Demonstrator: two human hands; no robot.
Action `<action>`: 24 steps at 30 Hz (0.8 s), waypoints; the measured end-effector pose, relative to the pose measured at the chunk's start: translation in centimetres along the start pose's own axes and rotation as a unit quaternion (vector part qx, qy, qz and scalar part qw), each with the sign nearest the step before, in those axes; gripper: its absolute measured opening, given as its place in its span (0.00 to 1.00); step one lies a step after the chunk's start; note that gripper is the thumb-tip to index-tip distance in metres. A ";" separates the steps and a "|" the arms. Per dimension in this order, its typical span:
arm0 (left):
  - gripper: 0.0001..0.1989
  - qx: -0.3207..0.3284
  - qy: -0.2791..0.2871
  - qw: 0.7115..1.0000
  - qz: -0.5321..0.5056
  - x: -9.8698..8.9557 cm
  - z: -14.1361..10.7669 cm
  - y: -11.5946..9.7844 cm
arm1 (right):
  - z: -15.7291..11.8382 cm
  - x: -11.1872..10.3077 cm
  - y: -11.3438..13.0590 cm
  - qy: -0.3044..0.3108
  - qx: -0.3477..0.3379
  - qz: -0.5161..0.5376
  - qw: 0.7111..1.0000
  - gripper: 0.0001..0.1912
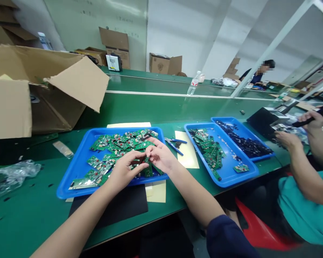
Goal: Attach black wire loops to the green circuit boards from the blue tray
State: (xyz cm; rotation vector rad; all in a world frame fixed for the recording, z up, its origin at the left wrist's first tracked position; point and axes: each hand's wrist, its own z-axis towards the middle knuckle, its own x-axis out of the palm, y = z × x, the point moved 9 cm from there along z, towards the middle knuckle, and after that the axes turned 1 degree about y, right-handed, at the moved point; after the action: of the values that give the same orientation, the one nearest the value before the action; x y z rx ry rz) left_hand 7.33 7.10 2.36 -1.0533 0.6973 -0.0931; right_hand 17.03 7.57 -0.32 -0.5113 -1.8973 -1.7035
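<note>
Both hands meet over the right half of a blue tray filled with green circuit boards. My left hand is closed, thumb and fingers pinching a small green circuit board. On the same board, from the right, is my right hand, its thumb and a finger pressed together at the upper end while the index finger stretches forward. The fingers partly cover this board. Just right of the tray lie blue-handled pliers, partly on a sheet of yellowish paper.
A second blue tray holds more boards; a third holds small black parts. An open cardboard box stands left, near crumpled clear plastic. A water bottle is behind. At right, a co-worker's hands work beside a black box.
</note>
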 end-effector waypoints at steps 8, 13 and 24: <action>0.22 -0.023 0.024 0.994 0.104 -1.3 0.8 0.1 | -2.4 -5.1 8.1 -0.122 -0.172 -0.069 0.975 0.20; 0.26 -0.108 0.136 0.977 0.120 -0.8 0.5 1.9 | -8.2 -10.2 11.9 -0.235 -0.246 -0.154 0.928 0.21; 0.21 -0.107 0.240 0.947 0.182 0.7 -0.6 2.8 | -17.6 -16.7 16.4 -0.444 -0.254 -0.441 0.738 0.29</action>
State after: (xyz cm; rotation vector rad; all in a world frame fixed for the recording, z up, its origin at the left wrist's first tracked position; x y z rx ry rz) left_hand 6.82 7.76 -0.43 -1.1006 1.3605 0.0501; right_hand 42.49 -6.50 3.40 -0.8044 -2.5337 -3.0618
